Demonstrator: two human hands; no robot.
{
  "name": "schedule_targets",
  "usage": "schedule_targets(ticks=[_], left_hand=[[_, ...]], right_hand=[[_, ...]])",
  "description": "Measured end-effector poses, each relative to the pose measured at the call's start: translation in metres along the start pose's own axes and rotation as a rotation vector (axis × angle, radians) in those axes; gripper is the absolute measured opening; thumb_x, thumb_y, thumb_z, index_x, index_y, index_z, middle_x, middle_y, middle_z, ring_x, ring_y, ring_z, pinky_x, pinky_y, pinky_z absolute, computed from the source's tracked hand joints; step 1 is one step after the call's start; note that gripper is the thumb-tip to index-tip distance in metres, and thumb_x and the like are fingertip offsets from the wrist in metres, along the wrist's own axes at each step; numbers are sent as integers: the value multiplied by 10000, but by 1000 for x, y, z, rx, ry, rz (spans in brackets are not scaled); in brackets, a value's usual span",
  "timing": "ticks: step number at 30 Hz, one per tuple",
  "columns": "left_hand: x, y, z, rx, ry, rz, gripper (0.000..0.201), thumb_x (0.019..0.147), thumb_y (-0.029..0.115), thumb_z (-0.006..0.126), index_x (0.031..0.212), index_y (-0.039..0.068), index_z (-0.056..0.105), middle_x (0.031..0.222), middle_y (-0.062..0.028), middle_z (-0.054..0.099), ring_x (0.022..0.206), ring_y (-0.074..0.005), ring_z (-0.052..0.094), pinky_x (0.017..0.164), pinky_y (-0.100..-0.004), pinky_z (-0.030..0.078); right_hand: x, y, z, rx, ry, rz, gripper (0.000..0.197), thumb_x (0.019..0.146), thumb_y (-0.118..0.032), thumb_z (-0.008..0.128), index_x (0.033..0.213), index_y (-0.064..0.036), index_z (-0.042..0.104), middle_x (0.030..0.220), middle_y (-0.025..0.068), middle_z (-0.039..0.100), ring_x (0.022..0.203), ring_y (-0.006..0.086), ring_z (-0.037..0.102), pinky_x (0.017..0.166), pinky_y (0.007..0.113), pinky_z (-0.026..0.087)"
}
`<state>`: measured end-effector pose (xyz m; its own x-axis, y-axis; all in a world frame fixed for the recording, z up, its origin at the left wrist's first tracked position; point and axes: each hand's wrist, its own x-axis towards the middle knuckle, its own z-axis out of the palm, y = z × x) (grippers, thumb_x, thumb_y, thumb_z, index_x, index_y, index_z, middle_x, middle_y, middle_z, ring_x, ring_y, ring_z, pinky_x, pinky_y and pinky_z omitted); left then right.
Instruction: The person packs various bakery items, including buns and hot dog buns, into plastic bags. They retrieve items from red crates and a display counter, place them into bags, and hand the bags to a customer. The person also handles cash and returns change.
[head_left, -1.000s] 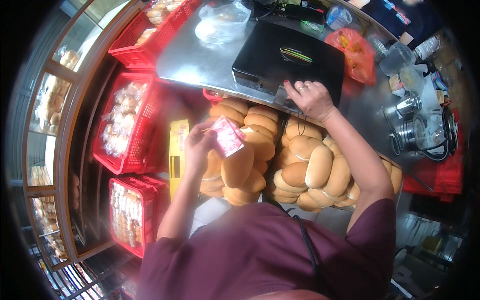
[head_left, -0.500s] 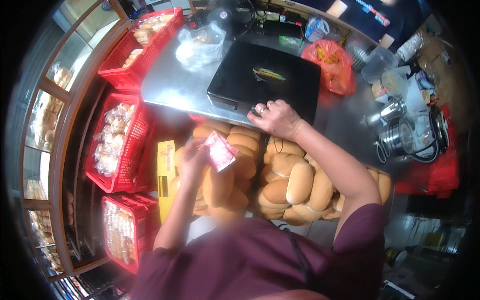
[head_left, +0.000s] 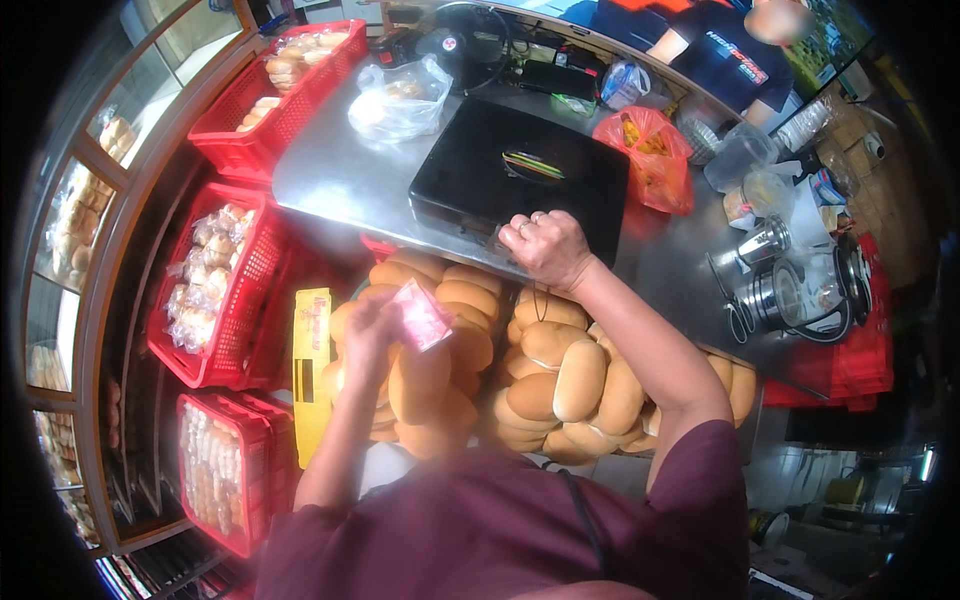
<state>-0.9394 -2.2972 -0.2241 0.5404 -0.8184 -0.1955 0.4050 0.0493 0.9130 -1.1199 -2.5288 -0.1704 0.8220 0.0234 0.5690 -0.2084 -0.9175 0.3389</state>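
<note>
1. Pink note [head_left: 424,315], and there it is, held up above the left-hand heap of buns [head_left: 468,325]! Pale and darker patches show across it; any print is too blurred to read.
2. Left hand [head_left: 370,328] has it, thumb and fingers pinching the near edge, the rest of the note sticking out to the right.
3. Over to the right hand [head_left: 548,250]: up at the front edge of the black box [head_left: 470,160], fingers curled and bunched together, a ring showing. Whether they grip anything underneath, I cannot tell.
4. That box sits on the metal table [head_left: 310,190], a slot in its lid showing coloured strips.
5. Now the lettering! Red characters run along the yellow panel [head_left: 313,380], left of the buns.
6. Across the counter, a person in a dark shirt [head_left: 700,45] carries pale and red lettering on the chest.
7. A small pale round emblem marks the black round device [head_left: 470,65] behind the clear plastic bag [head_left: 405,105].
8. Far left, red crates [head_left: 255,290] hold wrapped bread [head_left: 207,280].
</note>
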Motion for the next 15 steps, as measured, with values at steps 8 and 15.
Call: schedule_targets(ticks=[8, 15], left_hand=[[71, 54, 47, 486, 10, 395, 195, 870, -11, 533, 1052, 17, 594, 894, -44, 628, 783, -82, 566, 690, -220, 457], [179, 93, 133, 1105, -23, 577, 248, 792, 211, 637, 1020, 140, 704, 897, -112, 702, 844, -287, 680, 754, -337, 515]], right_hand=[[88, 122, -47, -122, 184, 527, 308, 881, -374, 574, 769, -87, 589, 741, 131, 607, 712, 335, 615, 602, 442, 483], [117, 189, -48, 180, 95, 805, 425, 872, -460, 539, 834, -71, 705, 757, 228, 651, 769, 398, 642, 699, 462, 499]])
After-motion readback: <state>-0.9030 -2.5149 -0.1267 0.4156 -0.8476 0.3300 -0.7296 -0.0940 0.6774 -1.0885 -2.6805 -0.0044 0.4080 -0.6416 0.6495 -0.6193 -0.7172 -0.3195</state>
